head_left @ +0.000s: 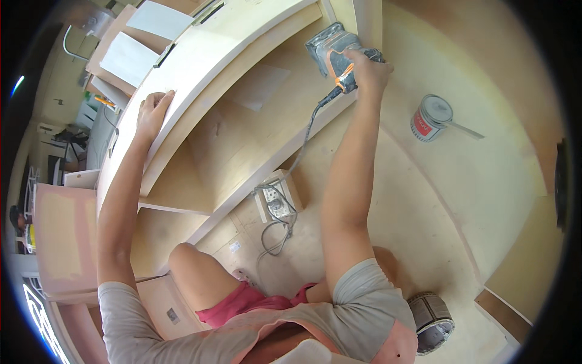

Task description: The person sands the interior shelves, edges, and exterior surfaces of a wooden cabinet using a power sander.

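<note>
My right hand (370, 71) is wrapped round the grip of an electric sander (339, 51), dark grey with orange trim and coated in dust. The sander is against the inner wood at the far end of an open cabinet (242, 142). From its back a grey cord (308, 130) runs down to a white socket box (276, 203) on the floor. On the cabinet's long white panel (200, 57) rests my left hand (156, 109). Its fingers are curled and pressed together, and whatever may be between them is hidden.
To the right stands a paint can (428, 118) with a flat stick (464, 130) across its lid. An open tin (431, 321) lies beside me at lower right. The cord loops loosely near my knees. White sheets (159, 23) and pinkish panels (66, 236) are at left.
</note>
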A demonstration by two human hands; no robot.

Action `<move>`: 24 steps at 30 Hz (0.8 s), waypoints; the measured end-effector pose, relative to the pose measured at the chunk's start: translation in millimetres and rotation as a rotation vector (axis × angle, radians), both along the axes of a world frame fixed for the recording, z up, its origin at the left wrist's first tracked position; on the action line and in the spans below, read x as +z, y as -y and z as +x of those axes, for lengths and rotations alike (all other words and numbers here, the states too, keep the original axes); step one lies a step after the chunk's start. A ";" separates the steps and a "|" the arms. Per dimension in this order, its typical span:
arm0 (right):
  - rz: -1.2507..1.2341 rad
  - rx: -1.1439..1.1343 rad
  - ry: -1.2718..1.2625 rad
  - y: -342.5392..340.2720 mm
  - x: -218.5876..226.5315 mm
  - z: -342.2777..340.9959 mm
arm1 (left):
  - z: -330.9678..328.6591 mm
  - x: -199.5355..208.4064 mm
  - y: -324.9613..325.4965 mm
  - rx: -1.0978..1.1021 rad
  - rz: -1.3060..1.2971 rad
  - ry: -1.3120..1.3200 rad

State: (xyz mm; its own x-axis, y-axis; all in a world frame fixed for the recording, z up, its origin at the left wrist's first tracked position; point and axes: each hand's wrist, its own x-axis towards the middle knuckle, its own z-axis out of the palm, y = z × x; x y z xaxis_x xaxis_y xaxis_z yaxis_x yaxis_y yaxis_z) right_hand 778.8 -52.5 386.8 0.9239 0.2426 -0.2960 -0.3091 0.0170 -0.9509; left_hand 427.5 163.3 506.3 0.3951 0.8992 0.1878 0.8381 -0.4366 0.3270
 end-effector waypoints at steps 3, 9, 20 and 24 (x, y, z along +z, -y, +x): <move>0.177 0.064 -0.007 2.2 -5.7 8.9 | 7.0 -3.4 7.5 -0.001 0.037 -0.017; 0.133 -0.043 0.051 -12.0 3.2 11.4 | 10.2 -1.5 10.2 -0.020 0.037 -0.064; 0.430 -0.083 0.243 -26.3 42.9 16.6 | 11.9 -7.2 6.6 -0.027 0.060 -0.166; 0.760 0.075 0.016 -15.5 44.1 15.6 | 21.1 -3.5 22.3 0.019 0.032 -0.150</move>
State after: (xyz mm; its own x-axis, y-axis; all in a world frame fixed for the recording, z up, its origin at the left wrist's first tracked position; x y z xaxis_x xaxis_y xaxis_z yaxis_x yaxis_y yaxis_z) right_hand 794.4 -37.0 430.9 0.8995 0.4369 -0.0095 -0.3218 0.6476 -0.6907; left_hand 448.6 140.9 502.8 0.4043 0.9012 0.1562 0.8846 -0.4287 0.1838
